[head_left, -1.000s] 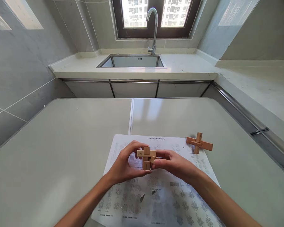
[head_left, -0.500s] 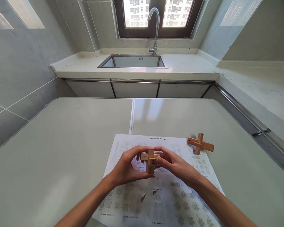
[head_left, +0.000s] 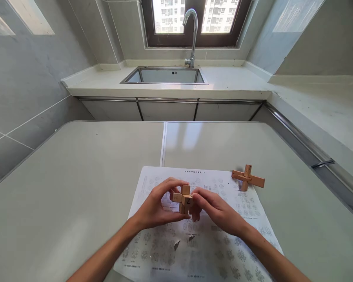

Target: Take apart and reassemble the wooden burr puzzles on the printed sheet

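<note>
A small wooden burr puzzle [head_left: 185,200] of interlocked blocks is held above the printed sheet [head_left: 200,250], a "2" marked on the block facing me. My left hand [head_left: 161,203] grips it from top to bottom, thumb below and index finger above. At its right side, the thumb and fingers of my right hand [head_left: 213,207] pinch the end of a block; the fingertips partly cover that end. A second wooden puzzle [head_left: 247,178], shaped like a cross, rests at the sheet's upper right corner.
The sheet lies on a pale table [head_left: 61,188] with a seam down its middle. Beyond the table are a counter with a sink [head_left: 164,75], a curved faucet [head_left: 193,35] and a window. A ledge with a metal rail [head_left: 300,141] runs along the right.
My right hand's fingers have come down from the puzzle's top to its right side. The puzzle has turned slightly. My left hand keeps its hold, and the cross-shaped puzzle stays put.
</note>
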The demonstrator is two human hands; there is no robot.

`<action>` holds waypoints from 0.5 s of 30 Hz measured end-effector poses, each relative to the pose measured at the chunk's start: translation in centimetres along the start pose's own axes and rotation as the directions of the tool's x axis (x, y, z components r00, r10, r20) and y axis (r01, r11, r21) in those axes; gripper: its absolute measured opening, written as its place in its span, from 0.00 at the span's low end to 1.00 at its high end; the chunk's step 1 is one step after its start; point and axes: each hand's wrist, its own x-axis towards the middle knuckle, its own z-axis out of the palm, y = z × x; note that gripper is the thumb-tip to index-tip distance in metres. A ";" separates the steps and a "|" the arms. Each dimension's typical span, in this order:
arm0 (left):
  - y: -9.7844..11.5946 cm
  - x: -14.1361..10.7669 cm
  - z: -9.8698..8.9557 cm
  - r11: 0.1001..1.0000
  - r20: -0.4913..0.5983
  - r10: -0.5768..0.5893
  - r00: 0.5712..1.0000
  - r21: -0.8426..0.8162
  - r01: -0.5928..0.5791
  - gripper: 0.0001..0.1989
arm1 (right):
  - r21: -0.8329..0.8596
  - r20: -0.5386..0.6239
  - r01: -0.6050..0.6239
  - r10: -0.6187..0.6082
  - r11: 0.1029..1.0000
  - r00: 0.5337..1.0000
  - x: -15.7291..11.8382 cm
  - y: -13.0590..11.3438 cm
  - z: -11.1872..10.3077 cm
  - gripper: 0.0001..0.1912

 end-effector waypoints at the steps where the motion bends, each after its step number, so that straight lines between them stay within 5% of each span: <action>1: -0.1 0.0 0.0 1.000 0.012 -0.013 1.000 -0.005 0.013 0.39 | 0.049 -0.003 -0.016 0.016 0.999 1.000 0.0 0.1 0.1 0.24; 7: -0.5 0.1 0.0 0.982 -0.057 -0.178 0.982 -0.078 0.173 0.35 | 0.453 -0.149 -0.091 0.176 0.887 0.973 -0.2 0.9 0.1 0.26; 15: -0.2 0.3 0.1 0.967 -0.055 -0.252 0.966 -0.059 0.248 0.25 | 0.754 -0.439 0.100 0.384 0.649 0.812 -0.8 2.2 -1.9 0.16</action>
